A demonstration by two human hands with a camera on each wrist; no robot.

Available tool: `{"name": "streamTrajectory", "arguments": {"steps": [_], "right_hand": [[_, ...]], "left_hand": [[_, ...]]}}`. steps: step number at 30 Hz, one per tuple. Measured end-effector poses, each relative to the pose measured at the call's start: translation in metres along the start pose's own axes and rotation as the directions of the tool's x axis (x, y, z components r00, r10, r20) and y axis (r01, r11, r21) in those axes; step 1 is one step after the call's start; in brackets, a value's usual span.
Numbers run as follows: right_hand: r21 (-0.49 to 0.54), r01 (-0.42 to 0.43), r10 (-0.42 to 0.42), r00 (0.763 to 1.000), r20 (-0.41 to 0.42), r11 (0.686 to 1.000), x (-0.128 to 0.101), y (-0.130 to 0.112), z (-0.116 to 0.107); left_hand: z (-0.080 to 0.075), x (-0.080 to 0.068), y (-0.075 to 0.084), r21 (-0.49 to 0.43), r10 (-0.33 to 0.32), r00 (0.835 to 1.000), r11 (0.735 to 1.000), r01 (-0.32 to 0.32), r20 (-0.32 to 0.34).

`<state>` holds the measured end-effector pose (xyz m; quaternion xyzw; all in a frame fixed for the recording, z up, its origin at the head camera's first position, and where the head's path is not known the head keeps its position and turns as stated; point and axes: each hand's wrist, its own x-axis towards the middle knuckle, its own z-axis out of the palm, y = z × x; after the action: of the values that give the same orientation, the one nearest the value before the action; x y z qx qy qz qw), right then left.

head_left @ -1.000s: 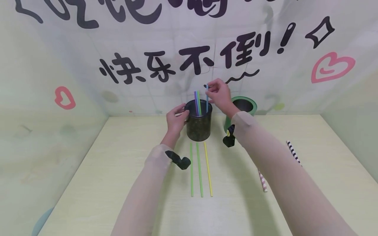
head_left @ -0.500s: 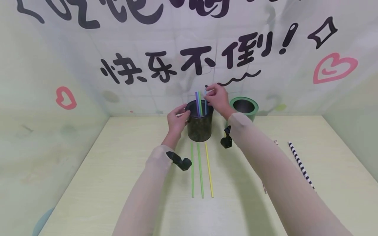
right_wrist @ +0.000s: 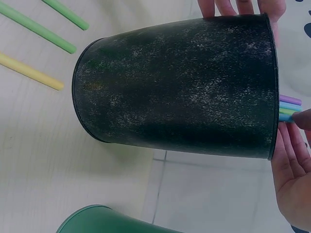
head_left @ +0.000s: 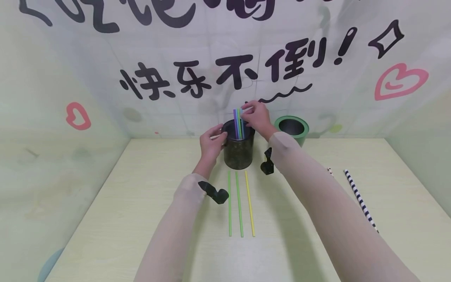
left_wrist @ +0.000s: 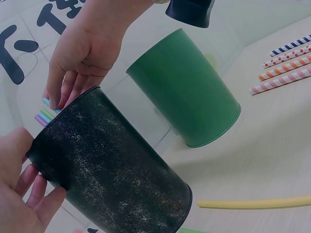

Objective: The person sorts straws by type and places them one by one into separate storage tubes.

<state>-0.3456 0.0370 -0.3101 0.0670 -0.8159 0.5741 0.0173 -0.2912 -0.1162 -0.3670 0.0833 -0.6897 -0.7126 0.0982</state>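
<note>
Backdrop (head_left: 317, 94) reads 快乐不倒!, upper line of characters cut off by the frame. Table (head_left: 141, 219): black cup (head_left: 239, 150) mid-back, green cup (head_left: 291, 127) just right of it, partly behind the right arm. Left hand (head_left: 211, 143) fingers curled round black cup's side. Right hand (head_left: 256, 116) over the rim, fingertips pinching blue straw (head_left: 242, 127) standing inside with purple and green ones; lower ends hidden. Three straws (head_left: 241, 203) lie in front, striped straw (head_left: 360, 199) far right.

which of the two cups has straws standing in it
The dark speckled cup, the one the left hand holds by its rim. Purple, green and blue straws stick out of it; the green cup behind shows none.
</note>
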Motion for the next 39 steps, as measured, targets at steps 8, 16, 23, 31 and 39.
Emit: {"name": "streamTrajectory", "arguments": {"steps": [8, 16, 23, 31, 39], "right_hand": [[0.032, -0.005, 0.004, 1.000, 0.028, 0.999, 0.000, -0.001, -0.001], [0.033, -0.034, 0.033, 0.998, 0.046, 0.999, 0.002, -0.001, -0.006], [0.029, -0.023, 0.022, 0.999, 0.037, 0.999, -0.002, -0.005, -0.011], [0.029, 0.013, -0.017, 0.993, 0.119, 0.999, -0.014, -0.008, -0.016], [0.038, 0.046, -0.052, 0.980, 0.193, 0.998, -0.039, -0.001, -0.020]], "left_hand": [[0.000, 0.000, 0.000, 0.001, 0.004, 1.000, 1.000, -0.004, 0.002], [0.002, -0.002, 0.002, 0.004, 0.012, 1.000, 1.000, -0.012, 0.011], [0.001, -0.001, 0.001, 0.002, 0.002, 1.000, 1.000, -0.002, 0.001], [0.001, -0.001, 0.003, 0.007, -0.001, 1.000, 1.000, 0.001, -0.007], [0.000, -0.002, 0.003, 0.009, -0.010, 1.000, 1.000, 0.010, -0.003]]}}
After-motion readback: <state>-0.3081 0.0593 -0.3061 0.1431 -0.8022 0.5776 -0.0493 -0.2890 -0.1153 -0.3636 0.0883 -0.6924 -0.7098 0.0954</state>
